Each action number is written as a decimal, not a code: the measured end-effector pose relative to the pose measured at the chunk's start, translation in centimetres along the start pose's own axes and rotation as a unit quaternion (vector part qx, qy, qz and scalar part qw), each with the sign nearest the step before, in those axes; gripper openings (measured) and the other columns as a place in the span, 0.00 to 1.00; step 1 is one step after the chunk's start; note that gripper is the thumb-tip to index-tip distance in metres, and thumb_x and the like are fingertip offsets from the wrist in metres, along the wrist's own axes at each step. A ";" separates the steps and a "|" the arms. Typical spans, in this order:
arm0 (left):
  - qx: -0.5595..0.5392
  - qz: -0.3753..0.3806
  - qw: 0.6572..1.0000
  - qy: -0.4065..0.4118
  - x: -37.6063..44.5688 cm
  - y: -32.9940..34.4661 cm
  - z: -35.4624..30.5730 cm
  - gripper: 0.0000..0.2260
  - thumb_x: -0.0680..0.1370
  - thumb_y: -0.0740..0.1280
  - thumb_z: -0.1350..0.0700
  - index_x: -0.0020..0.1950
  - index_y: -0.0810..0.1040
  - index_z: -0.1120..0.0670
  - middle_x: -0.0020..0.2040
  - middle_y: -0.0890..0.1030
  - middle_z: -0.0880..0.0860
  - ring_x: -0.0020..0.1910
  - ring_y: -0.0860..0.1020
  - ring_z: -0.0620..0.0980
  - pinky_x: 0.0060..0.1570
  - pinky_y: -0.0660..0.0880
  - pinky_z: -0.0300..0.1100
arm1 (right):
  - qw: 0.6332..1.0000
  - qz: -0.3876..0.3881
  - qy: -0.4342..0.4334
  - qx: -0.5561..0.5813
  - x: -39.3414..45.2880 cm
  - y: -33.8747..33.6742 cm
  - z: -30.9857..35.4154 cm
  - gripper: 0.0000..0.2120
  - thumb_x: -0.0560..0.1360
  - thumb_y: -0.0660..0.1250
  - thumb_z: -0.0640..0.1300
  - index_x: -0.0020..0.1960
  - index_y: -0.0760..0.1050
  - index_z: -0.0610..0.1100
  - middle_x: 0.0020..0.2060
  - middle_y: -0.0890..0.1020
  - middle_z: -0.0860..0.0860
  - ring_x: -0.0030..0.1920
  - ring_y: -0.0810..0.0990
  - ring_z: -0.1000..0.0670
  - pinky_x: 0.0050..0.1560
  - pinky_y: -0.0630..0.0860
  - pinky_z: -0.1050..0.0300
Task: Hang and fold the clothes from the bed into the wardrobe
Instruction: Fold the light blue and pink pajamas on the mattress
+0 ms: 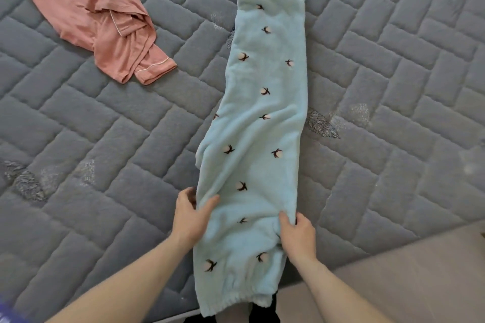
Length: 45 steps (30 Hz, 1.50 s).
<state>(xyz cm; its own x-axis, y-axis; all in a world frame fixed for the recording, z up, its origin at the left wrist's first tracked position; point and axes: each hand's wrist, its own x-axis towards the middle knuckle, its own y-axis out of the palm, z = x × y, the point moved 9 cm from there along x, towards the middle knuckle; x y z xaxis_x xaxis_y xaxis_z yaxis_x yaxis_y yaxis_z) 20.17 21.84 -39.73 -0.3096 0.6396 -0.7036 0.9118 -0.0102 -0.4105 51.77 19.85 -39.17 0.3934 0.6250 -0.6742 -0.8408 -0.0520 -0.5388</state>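
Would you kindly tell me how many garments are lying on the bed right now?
2. The blue fleece trousers lie lengthwise mid-bed, both hands gripping their near end; the pink garment lies crumpled at the far left. Others may lie out of view.

Grey quilted bed (pixel 393 86), beige floor (pixel 420 283)

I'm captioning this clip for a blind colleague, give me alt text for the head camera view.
Two bare hands, left hand and right hand, grip the side edges of light blue fleece pajama pants laid lengthwise on a gray quilted mattress. A crumpled pink pajama top lies at upper left.
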 end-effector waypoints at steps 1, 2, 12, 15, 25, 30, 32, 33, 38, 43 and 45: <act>-0.001 0.014 1.000 -0.027 -0.9 0.4 1.7 0.25 0.71 0.76 0.35 0.60 0.72 0.45 0.56 0.79 0.44 0.54 0.80 0.45 0.47 0.79 0.44 | 1.000 -0.013 0.012 -0.004 -0.6 -0.4 -0.9 0.11 0.79 0.68 0.53 0.42 0.78 0.49 0.40 0.83 0.51 0.46 0.83 0.45 0.52 0.81 0.45; 0.014 0.030 0.998 -0.045 -1.8 0.7 3.2 0.21 0.71 0.76 0.36 0.56 0.73 0.44 0.53 0.81 0.43 0.49 0.81 0.43 0.41 0.77 0.41 | 1.000 -0.017 0.022 -0.014 -1.0 -0.5 -1.7 0.11 0.79 0.67 0.54 0.43 0.77 0.49 0.40 0.82 0.52 0.47 0.82 0.44 0.52 0.80 0.46; -0.042 0.197 0.968 -0.153 -8.1 3.7 11.4 0.21 0.65 0.78 0.49 0.57 0.83 0.50 0.51 0.88 0.47 0.48 0.87 0.47 0.47 0.81 0.42 | 0.977 0.191 0.082 -0.039 -6.5 3.0 -7.9 0.18 0.70 0.78 0.58 0.56 0.79 0.53 0.52 0.86 0.56 0.51 0.84 0.56 0.56 0.81 0.56; -0.063 0.226 0.960 -0.155 -8.7 3.6 11.5 0.16 0.74 0.76 0.58 0.61 0.82 0.51 0.51 0.88 0.45 0.47 0.87 0.44 0.40 0.81 0.36 | 0.969 0.211 0.125 0.005 -8.4 4.1 -9.7 0.15 0.75 0.75 0.47 0.60 0.81 0.47 0.53 0.87 0.50 0.51 0.87 0.51 0.56 0.84 0.51; 0.070 0.178 0.975 -0.112 -8.0 -0.1 4.1 0.30 0.78 0.70 0.46 0.75 0.61 0.52 0.57 0.76 0.44 0.51 0.79 0.44 0.44 0.78 0.41 | 0.997 0.070 0.041 -0.018 -10.0 -0.3 -0.1 0.27 0.75 0.72 0.52 0.68 0.64 0.49 0.54 0.77 0.51 0.48 0.78 0.54 0.44 0.74 0.56; 0.109 0.124 0.984 0.061 -5.9 -3.5 -8.2 0.32 0.79 0.70 0.49 0.80 0.59 0.42 0.68 0.66 0.45 0.60 0.73 0.46 0.55 0.74 0.44 | 0.993 0.106 0.012 0.059 -7.3 -3.4 8.0 0.11 0.75 0.70 0.56 0.55 0.82 0.53 0.49 0.85 0.53 0.45 0.84 0.52 0.42 0.82 0.50; 0.098 0.106 0.986 0.081 -4.7 -4.1 -12.4 0.16 0.80 0.69 0.50 0.68 0.77 0.41 0.65 0.77 0.46 0.57 0.78 0.48 0.56 0.79 0.51 | 0.988 0.120 0.031 0.092 -6.0 -4.4 10.6 0.11 0.74 0.71 0.56 0.40 0.81 0.49 0.35 0.83 0.50 0.30 0.79 0.52 0.28 0.74 0.57; 0.060 0.105 0.990 0.068 -4.1 -4.0 -14.0 0.09 0.80 0.68 0.50 0.59 0.83 0.43 0.59 0.83 0.49 0.52 0.81 0.50 0.51 0.80 0.52 | 0.985 0.117 0.048 0.113 -5.1 -4.8 11.6 0.12 0.73 0.71 0.55 0.38 0.81 0.48 0.32 0.81 0.49 0.28 0.77 0.52 0.27 0.71 0.59; -0.156 0.096 0.982 -0.037 1.3 -2.8 -18.6 0.11 0.78 0.70 0.53 0.52 0.85 0.60 0.48 0.84 0.57 0.38 0.81 0.53 0.39 0.79 0.44 | 0.963 0.098 0.108 0.225 0.2 -6.0 16.0 0.08 0.75 0.69 0.50 0.47 0.83 0.46 0.30 0.84 0.49 0.26 0.81 0.53 0.25 0.71 0.64; -0.232 0.061 0.971 -0.015 5.3 -2.1 -19.7 0.14 0.80 0.70 0.52 0.63 0.81 0.58 0.54 0.83 0.52 0.48 0.86 0.52 0.48 0.84 0.46 | 0.957 0.089 0.110 0.255 4.2 -4.8 17.5 0.19 0.83 0.62 0.57 0.60 0.77 0.42 0.45 0.87 0.47 0.40 0.88 0.48 0.28 0.79 0.58; -0.112 0.011 0.994 0.010 5.4 -3.0 -17.5 0.20 0.79 0.71 0.47 0.67 0.79 0.54 0.59 0.81 0.51 0.55 0.83 0.53 0.56 0.81 0.51 | 0.991 0.032 0.067 0.115 5.1 -5.2 16.0 0.24 0.80 0.66 0.59 0.67 0.75 0.41 0.54 0.84 0.45 0.53 0.85 0.42 0.47 0.83 0.49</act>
<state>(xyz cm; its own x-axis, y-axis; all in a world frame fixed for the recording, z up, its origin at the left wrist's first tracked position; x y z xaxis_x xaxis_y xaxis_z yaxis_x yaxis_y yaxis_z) 20.47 38.83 -32.13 -0.2864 0.6561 -0.6982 0.9559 0.1466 -0.2543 52.18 35.76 -31.72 0.3687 0.5168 -0.7726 -0.9224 0.1007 -0.3729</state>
